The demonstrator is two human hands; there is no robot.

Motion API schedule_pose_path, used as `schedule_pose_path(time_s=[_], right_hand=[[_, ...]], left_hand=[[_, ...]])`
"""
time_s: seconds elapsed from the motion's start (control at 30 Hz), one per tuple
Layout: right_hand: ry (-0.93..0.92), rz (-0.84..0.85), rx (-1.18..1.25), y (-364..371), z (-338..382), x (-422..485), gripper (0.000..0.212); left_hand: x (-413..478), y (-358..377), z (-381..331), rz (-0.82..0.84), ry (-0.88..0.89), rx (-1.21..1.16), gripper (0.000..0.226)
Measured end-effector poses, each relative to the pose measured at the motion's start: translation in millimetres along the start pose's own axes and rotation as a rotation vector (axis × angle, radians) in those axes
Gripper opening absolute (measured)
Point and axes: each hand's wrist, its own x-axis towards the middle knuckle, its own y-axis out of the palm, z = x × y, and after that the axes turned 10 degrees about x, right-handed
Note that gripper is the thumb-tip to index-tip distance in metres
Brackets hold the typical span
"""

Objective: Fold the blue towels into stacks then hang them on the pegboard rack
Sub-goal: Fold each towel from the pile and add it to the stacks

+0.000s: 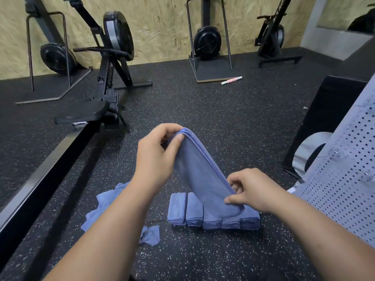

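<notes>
A folded blue towel [200, 175] is held slanting in the air between both hands. My left hand [157, 157] pinches its upper end, where several layered edges show. My right hand [251, 189] pinches its lower end, just above the floor. Below it, a row of several folded blue towels [186, 209] stands side by side on the black speckled floor. A loose heap of unfolded blue towels [105, 205] lies to the left, partly hidden by my left forearm. The grey pegboard rack [345, 179] rises at the right edge.
A rowing machine [109, 82] and its long rail [40, 179] run along the left. Two more upright rowers and a ski machine [207, 41] stand against the wooden back wall. A pink roller [231, 80] lies on the floor. A black box [324, 118] sits beside the pegboard.
</notes>
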Motion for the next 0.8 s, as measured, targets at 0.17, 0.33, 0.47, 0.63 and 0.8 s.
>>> schedule_pose_path(time_s=[0.17, 0.33, 0.47, 0.63, 0.8], right_hand=[[0.008, -0.027, -0.070, -4.0, -2.1, -0.1, 0.026], [0.027, -0.108, -0.036, -12.9, -8.4, -0.7, 0.020], [0.028, -0.256, 0.069, -26.3, -12.2, -1.5, 0.011], [-0.045, -0.439, 0.458, -41.6, -15.0, -2.1, 0.009], [-0.128, -0.561, 0.749, -48.4, -8.4, -5.5, 0.010]], left_hand=[[3.2, -7.4, 12.9, -0.030, -0.091, -0.037, 0.014], [5.1, -14.8, 25.1, -0.078, -0.178, 0.118, 0.005], [5.9, -18.5, 36.3, -0.084, -0.233, 0.197, 0.002], [10.9, -20.1, 53.0, -0.037, -0.297, 0.151, 0.005], [10.6, -15.2, 57.1, -0.010, -0.354, -0.022, 0.010]])
